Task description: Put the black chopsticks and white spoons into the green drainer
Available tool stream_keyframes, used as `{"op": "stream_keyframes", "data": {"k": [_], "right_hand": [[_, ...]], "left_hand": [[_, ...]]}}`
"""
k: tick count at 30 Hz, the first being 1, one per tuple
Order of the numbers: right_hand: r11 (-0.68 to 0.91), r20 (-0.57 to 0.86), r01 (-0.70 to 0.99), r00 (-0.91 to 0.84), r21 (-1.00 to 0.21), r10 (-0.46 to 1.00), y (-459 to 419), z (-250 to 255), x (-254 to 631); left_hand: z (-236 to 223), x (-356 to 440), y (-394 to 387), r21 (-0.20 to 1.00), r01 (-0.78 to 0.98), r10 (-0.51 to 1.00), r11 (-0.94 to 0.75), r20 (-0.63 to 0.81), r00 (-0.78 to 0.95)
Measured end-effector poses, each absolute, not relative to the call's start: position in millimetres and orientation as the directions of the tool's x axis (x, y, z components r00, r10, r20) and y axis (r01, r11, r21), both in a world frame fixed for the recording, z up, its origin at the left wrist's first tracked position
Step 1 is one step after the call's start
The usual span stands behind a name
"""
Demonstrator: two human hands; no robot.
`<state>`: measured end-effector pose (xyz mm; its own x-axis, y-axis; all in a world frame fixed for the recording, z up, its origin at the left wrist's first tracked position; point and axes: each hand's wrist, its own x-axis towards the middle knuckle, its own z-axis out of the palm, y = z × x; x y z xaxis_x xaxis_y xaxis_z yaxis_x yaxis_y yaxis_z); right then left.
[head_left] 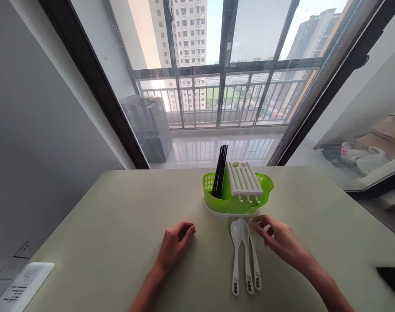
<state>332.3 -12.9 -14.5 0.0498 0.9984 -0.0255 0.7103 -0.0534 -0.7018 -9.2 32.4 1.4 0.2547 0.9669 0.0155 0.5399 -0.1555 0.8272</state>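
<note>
Three white spoons lie side by side on the table, bowls pointing away from me: the left spoon (236,255), the middle spoon (246,255) and the right spoon (254,255). Dark printed marks show on their handle ends. My right hand (282,238) has its thumb and fingertips closed at the right spoon's bowl, partly covering it. To the left, my left hand (176,242) rests on the table with curled fingers, nothing visible in it. Just beyond the spoons stands a green utensil basket (220,204) on a white base, holding black chopsticks (220,171).
A slotted white holder (246,180) with small hooks sits on the basket's right part. On the pale table (145,208), a white power strip (24,288) lies at the near left and a black object (394,277) at the right edge. Glass panes (197,147) stand behind the table.
</note>
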Motion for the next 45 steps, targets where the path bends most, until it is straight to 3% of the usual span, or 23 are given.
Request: {"op": "stream_keyframes", "data": {"k": [7, 17, 24, 27, 32, 38, 42, 45], "right_hand": [[-0.075, 0.047, 0.720, 0.148, -0.690, 0.988, -7.7, -25.9, 338.1], [-0.110, -0.051, 0.668, 0.108, -0.736, 0.993, 2.0, -36.6, 337.6], [-0.193, -0.163, 0.574, 0.104, -0.796, 0.981, -14.7, 11.2, 352.1], [-0.122, -0.040, 0.535, 0.162, -0.836, 0.986, -22.5, 56.0, 354.9], [0.128, 0.344, 0.587, 0.271, -0.799, 0.899, -25.6, 133.3, 328.0], [0.255, 0.685, 0.765, 0.310, -0.591, 0.660, -7.9, 173.9, 283.1], [0.332, 0.834, 0.863, 0.165, -0.381, 0.527, 18.8, 161.7, 273.0], [0.415, 0.848, 0.870, 0.007, -0.267, 0.530, 38.0, 141.1, 269.2]], "left_hand": [[0.9, -9.5, 33.2, 0.836, 0.525, 0.965, -0.158, 0.019, 0.261], [2.3, -9.8, 33.2, 0.823, 0.539, 0.961, -0.180, 0.030, 0.275], [2.4, -8.5, 32.5, 0.829, 0.531, 0.962, -0.177, 0.032, 0.271], [0.7, -8.5, 32.4, 0.831, 0.526, 0.963, -0.179, 0.038, 0.267], [-1.2, -9.0, 32.3, 0.836, 0.518, 0.962, -0.182, 0.044, 0.268], [-2.5, -8.7, 31.7, 0.830, 0.526, 0.961, -0.186, 0.041, 0.275], [-2.4, -9.0, 30.8, 0.817, 0.542, 0.961, -0.197, 0.050, 0.274], [-2.7, -9.1, 30.6, 0.812, 0.548, 0.959, -0.199, 0.047, 0.279]]}}
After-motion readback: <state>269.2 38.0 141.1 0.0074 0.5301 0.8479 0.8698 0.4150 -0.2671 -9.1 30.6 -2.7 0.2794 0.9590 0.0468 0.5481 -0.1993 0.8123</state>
